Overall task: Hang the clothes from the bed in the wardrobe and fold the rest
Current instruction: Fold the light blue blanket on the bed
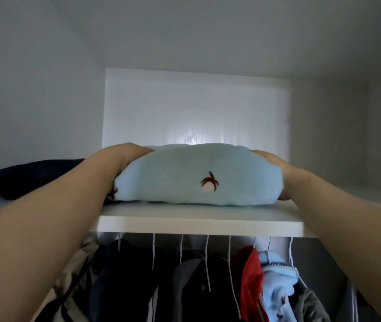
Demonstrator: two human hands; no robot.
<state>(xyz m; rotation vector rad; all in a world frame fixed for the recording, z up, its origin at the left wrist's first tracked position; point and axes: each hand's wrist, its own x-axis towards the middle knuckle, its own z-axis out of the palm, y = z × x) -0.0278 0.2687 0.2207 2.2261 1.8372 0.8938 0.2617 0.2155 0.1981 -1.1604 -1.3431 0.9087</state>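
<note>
Folded blue top [198, 175] on the wardrobe shelf [184, 219].
It lies with its long side left to right, its rounded fold facing the person. The left hand [126, 159] and right hand [272, 165] each grip one end.

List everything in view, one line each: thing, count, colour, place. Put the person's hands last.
folded garment: one, light blue with small brown-and-white motifs, on the wardrobe shelf, between the two hands.
dark garment: one, navy, on the same shelf, left of the light blue one.
shelf: one, white, just above the hanging clothes.
hanging clothes: several, mostly black and grey, with one red and one light blue at the right, below the shelf.
left hand: one, grips the left end of the folded garment.
right hand: one, grips its right end.
</note>
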